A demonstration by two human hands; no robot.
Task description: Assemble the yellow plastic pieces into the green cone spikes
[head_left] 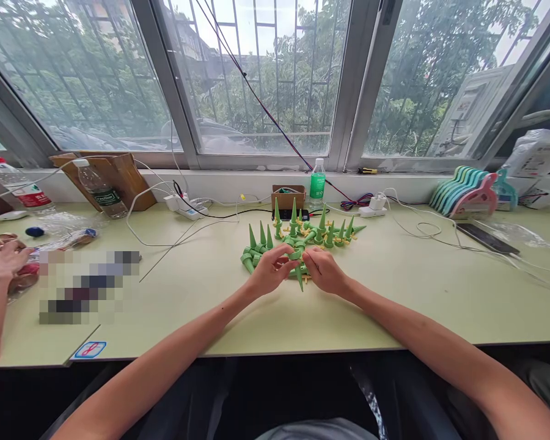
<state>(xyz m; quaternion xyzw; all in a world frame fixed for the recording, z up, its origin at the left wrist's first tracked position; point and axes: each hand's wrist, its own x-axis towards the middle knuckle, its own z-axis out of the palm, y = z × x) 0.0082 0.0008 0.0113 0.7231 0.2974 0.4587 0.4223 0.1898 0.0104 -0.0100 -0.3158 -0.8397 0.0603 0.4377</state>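
Left hand [271,270]: fingers clamped on tapered green plastic spike [299,278], point down between both hands; off-centre pinch could let it twist | right hand [325,270]: fingers curled beside it, grip unclear; uneven push could slip | beyond right fingers: upright green plastic cones [330,235], knuckle brush could topple them

On the far left, the dark green label [107,197] on a clear bottle [90,177] reads "C'estbon". A blue-edged sticker [90,350] at the worktop's [165,333] near left edge bears a red, handwritten 8-like mark. Lettering on the other bottles is too small to read.
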